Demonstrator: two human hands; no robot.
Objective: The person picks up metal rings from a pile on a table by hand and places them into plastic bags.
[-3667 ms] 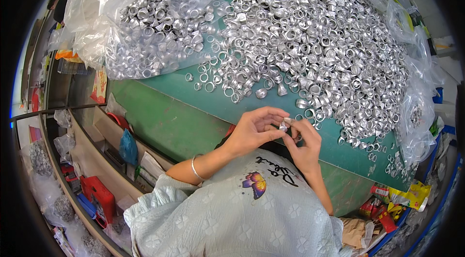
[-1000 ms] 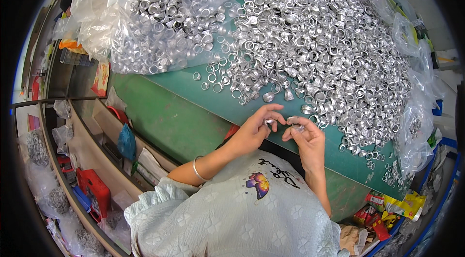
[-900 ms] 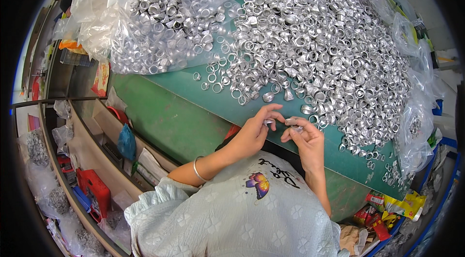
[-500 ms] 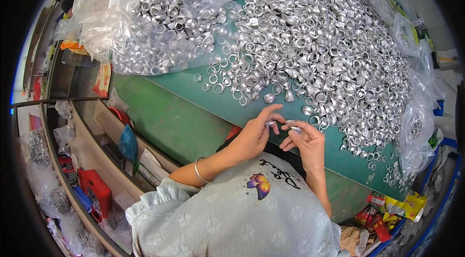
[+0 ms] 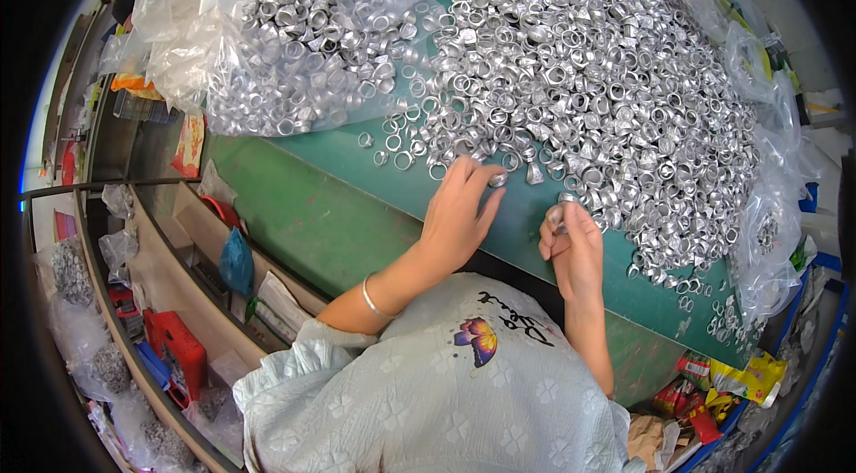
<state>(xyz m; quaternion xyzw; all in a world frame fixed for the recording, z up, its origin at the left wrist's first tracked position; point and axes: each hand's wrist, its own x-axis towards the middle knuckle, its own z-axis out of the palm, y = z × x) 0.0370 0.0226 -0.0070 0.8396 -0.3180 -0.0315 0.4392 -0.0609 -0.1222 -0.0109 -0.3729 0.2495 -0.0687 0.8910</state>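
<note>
Where fingers hide it: right hand (image 5: pixel 571 246) closed on metal piece (image 5: pixel 560 208), left hand (image 5: pixel 459 214) open.

A single head-worn fisheye view looks steeply down, close over the green table (image 5: pixel 312 214), edges bending outward.

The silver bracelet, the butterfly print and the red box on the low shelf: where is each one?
silver bracelet (image 5: pixel 374 302), head view, on the band around the left wrist.
butterfly print (image 5: pixel 474 339), head view, on its purple wings.
red box (image 5: pixel 181 348), head view, on its top face.
</note>
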